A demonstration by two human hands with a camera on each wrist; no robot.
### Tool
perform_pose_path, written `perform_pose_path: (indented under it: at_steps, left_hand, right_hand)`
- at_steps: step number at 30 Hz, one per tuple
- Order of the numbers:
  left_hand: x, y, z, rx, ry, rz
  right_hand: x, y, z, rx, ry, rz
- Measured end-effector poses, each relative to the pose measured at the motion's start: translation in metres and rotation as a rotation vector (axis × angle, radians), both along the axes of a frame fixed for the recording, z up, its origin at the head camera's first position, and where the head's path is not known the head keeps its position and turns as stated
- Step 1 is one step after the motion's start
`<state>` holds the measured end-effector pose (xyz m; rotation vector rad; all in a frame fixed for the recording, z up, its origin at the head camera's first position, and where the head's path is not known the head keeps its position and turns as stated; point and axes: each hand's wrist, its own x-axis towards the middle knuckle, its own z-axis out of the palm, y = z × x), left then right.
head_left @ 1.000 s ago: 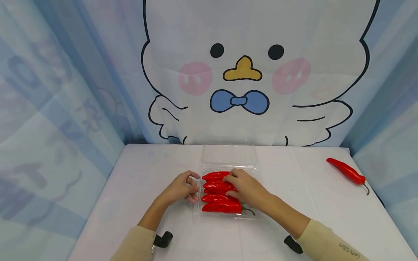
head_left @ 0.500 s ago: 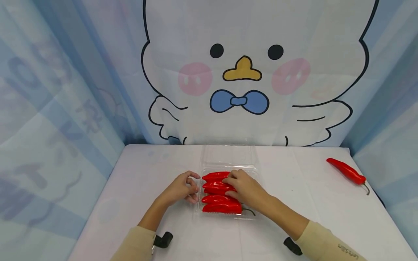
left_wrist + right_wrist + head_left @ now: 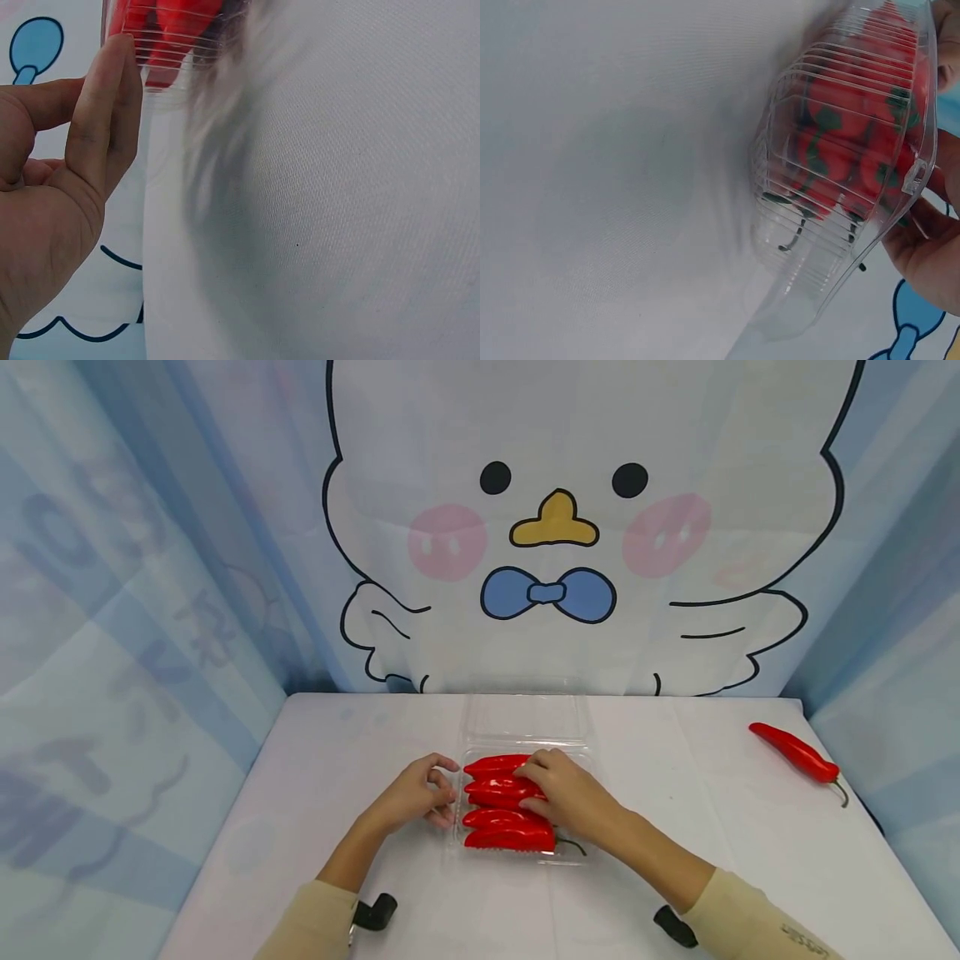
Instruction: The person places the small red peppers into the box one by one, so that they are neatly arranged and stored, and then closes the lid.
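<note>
Several red chili peppers (image 3: 510, 837) lie side by side in a clear plastic clamshell box (image 3: 525, 720), its lid folded back. My right hand (image 3: 573, 793) reaches over the box's right side, thumb and fingers holding a chili pepper in the middle of the row and hiding its stem end. My left hand (image 3: 412, 793) is at the box's left side. In the left wrist view, the left fingertips (image 3: 116, 56) rest against the ribbed wall. Green stems (image 3: 829, 120) show through the box wall in the right wrist view.
Another red chili pepper (image 3: 795, 752) lies at the table's right edge. A white cloth covers the table (image 3: 675, 752). Behind it hangs a curtain (image 3: 555, 652) with a cartoon figure. Black wrist mounts (image 3: 375, 912) sit near both sleeves.
The right hand and the chili peppers under it have shifted only very slightly. The left hand has stayed at the box's left side.
</note>
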<state>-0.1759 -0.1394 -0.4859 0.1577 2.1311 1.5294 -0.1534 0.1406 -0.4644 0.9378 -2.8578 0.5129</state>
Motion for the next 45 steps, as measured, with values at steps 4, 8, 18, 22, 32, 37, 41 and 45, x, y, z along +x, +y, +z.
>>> perform_pose_path:
  at_steps: [4,8,18,22,32,37,41,45]
  left_hand:
    - [-0.001,0.0,0.001,-0.005,0.001,0.007]
    - [-0.002,0.001,0.002,-0.014,0.003,0.011]
    - [-0.003,0.002,0.003,-0.024,0.013,0.013]
    - [-0.002,0.002,0.003,-0.024,0.013,0.015]
    - [-0.001,0.002,0.002,0.0,0.007,0.018]
    - [0.001,0.001,0.004,-0.004,0.012,0.023]
    - [0.002,0.001,0.003,-0.002,0.016,0.022]
    - [0.001,0.003,0.002,0.007,0.013,0.019]
  right_hand:
    - [0.0,0.003,0.003,-0.014,-0.021,-0.01]
    - [0.0,0.007,0.008,-0.02,-0.03,-0.012]
    - [-0.001,0.031,0.021,-0.053,0.021,-0.061]
    - [-0.003,0.046,0.022,-0.07,0.047,-0.089]
    - [-0.007,0.093,0.029,-0.116,0.092,-0.179]
    - [-0.007,0.116,0.036,-0.13,0.079,-0.241]
    - [-0.006,0.138,0.038,-0.14,0.084,-0.29]
    - [-0.007,0.164,0.036,-0.142,0.097,-0.333]
